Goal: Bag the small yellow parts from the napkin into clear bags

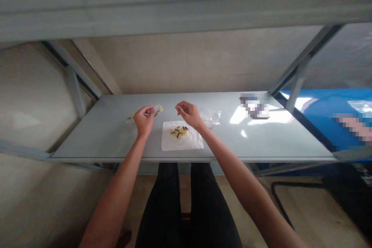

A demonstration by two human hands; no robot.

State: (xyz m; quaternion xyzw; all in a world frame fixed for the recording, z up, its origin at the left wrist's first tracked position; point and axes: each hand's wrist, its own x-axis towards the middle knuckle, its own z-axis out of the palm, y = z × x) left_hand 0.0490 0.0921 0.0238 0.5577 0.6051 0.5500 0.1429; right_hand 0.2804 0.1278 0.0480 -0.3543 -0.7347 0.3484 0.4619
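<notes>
My left hand (pixel 143 120) is shut on a small clear plastic bag (pixel 157 111) that holds yellow and dark capsules. A yellow speck also shows at the hand's left side (pixel 131 117), too small to identify. My right hand (pixel 186 113) hangs above the far right corner of a white paper sheet (pixel 192 141), its fingertips pinched together, and I cannot tell whether they hold anything. On the sheet lies a small heap of yellow and dark capsules (pixel 178 133). A second clear plastic bag (pixel 210 118) lies just right of my right hand, apart from it.
The grey metal table (pixel 107 124) has a pixelated, blurred package (pixel 254 105) at the far right, in a patch of sunlight. Grey metal uprights stand at both back corners. A blue surface (pixel 319 118) lies beyond the right side.
</notes>
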